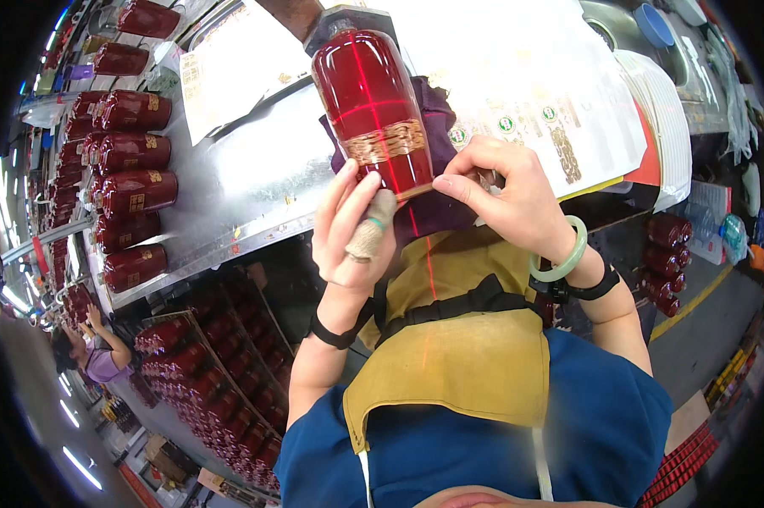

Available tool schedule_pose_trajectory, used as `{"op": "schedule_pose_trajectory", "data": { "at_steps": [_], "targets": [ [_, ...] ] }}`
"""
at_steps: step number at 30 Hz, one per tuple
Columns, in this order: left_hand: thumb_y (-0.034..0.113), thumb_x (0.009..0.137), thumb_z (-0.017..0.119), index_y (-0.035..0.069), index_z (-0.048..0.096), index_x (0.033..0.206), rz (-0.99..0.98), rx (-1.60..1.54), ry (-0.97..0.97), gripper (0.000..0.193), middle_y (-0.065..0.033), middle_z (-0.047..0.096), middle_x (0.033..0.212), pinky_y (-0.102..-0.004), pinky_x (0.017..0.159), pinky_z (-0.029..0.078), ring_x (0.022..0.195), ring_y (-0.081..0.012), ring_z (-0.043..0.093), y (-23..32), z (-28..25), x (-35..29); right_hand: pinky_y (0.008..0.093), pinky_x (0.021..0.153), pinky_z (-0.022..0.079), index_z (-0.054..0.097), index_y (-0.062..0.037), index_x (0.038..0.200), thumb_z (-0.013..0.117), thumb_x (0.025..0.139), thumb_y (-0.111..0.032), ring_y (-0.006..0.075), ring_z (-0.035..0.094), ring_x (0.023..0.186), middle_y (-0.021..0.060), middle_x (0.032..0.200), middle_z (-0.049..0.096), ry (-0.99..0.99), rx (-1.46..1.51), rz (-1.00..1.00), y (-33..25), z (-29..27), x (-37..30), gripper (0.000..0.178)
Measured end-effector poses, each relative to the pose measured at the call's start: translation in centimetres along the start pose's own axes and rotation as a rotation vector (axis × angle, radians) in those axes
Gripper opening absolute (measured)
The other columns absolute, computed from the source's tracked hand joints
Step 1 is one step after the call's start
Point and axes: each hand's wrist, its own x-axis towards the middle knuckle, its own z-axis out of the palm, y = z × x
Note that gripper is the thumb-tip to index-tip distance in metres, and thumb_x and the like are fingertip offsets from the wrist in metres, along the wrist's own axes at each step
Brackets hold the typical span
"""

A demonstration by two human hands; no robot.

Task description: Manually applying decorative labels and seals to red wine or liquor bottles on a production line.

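Note:
A dark red glass bottle point(361, 76) lies on its side on a purple cloth point(437, 106), its base toward me. Around its lower part runs a gold patterned band point(386, 142), and a thin gold strip point(416, 192) shows along the base edge. Red light lines cross the glass. My left hand point(354, 224) rests stretched fingertips against the bottle's lower left side; one finger wears a beige cloth sleeve point(369, 233). At the base's right corner, thumb and forefinger of my right hand point(505, 190) are pinched together; what they pinch is too small to make out.
Beyond the bottle's neck stands a dark metal block point(361, 19). Sheets of gold decals point(560, 118) lie to the right, another paper sheet point(246, 68) to the left. Red bottles point(136, 190) line the left edge, and racked bottles point(213, 364) stand below. A co-worker point(102, 360) is far left.

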Motion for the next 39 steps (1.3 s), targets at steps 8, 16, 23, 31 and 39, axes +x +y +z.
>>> {"op": "schedule_pose_trajectory", "data": {
  "at_steps": [8, 16, 23, 31, 39],
  "targets": [
    [-0.011, 0.080, 0.080, -0.012, 0.069, 0.110, 0.019, 0.046, -0.062, 0.032, -0.0187, 0.073, 0.119, -0.0428, 0.096, 0.059, 0.111, -0.0357, 0.071, -0.1, -0.4, -1.3, 0.0338, 0.057, 0.044, 0.074, 0.0012, 0.085, 0.079, 0.087, -0.017, 0.0207, 0.058, 0.060, 0.0117, 0.072, 0.065, 0.000, -0.052, -0.010, 0.1, -0.3, 0.1, 0.019],
    [-0.004, 0.084, 0.080, 0.006, 0.077, 0.107, 0.151, 0.226, -0.108, 0.025, -0.0172, 0.068, 0.129, -0.0430, 0.098, 0.058, 0.130, -0.0377, 0.056, 0.8, 0.1, -0.6, 0.0337, 0.058, 0.045, 0.075, 0.0005, 0.085, 0.079, 0.087, -0.018, 0.0213, 0.059, 0.060, 0.0119, 0.072, 0.065, 0.001, -0.058, -0.016, 0.7, 0.0, 0.4, 0.019],
    [-0.009, 0.078, 0.082, -0.008, 0.071, 0.111, -0.058, -0.008, 0.001, 0.035, -0.0188, 0.074, 0.114, -0.0412, 0.095, 0.061, 0.111, -0.0362, 0.071, 0.1, 0.0, -0.5, 0.0330, 0.059, 0.047, 0.074, 0.0002, 0.084, 0.079, 0.088, -0.018, 0.0196, 0.061, 0.062, 0.0114, 0.072, 0.065, -0.013, -0.012, 0.019, 0.3, -0.1, 0.2, 0.020],
    [0.002, 0.083, 0.084, 0.010, 0.079, 0.109, 0.099, 0.245, -0.045, 0.027, -0.0157, 0.066, 0.131, -0.0433, 0.101, 0.054, 0.124, -0.0357, 0.060, 0.7, 0.1, -1.2, 0.0332, 0.059, 0.046, 0.074, 0.0004, 0.084, 0.079, 0.087, -0.018, 0.0201, 0.060, 0.061, 0.0113, 0.071, 0.065, -0.005, -0.038, 0.009, 0.5, -0.1, 0.2, 0.019],
    [-0.004, 0.082, 0.081, -0.004, 0.074, 0.106, 0.048, -0.007, -0.100, 0.025, -0.0181, 0.070, 0.123, -0.0441, 0.098, 0.058, 0.117, -0.0388, 0.067, 0.4, 0.0, 0.0, 0.0335, 0.060, 0.046, 0.074, 0.0004, 0.084, 0.079, 0.087, -0.018, 0.0198, 0.059, 0.061, 0.0109, 0.071, 0.064, 0.031, -0.043, -0.032, 0.5, 0.0, 0.3, 0.020]
  ]
}}
